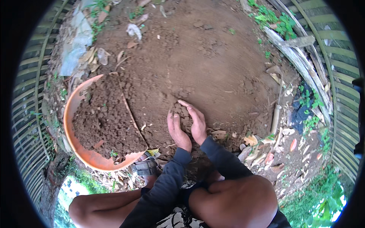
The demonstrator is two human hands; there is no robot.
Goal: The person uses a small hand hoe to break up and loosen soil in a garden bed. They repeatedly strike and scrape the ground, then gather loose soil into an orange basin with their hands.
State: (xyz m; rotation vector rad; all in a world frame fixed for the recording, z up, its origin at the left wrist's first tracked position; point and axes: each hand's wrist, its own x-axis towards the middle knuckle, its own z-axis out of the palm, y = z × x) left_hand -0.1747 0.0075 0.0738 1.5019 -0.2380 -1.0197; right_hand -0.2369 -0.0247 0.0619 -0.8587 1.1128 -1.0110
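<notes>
My left hand point(178, 132) and my right hand point(198, 124) are cupped toward each other on the ground, in front of my knees. Between the palms sits a small heap of loose brown soil point(185, 116), which both hands press from the sides. Their fingers curve slightly and point away from me; the hands' undersides are hidden. To the left lies a broken orange plastic basin point(69, 121) with a jagged rim, tipped and full of crumbly soil point(104, 117). A thin brown stick point(130, 110) runs along the soil at its right side.
Smoothed bare earth point(216, 60) stretches ahead. Weathered pale logs point(298, 59) border the right side, near a short stick point(275, 119) and dry leaves point(251, 140). A pale sheet point(76, 41) lies at the far left. Slatted fences point(32, 114) curve along both sides.
</notes>
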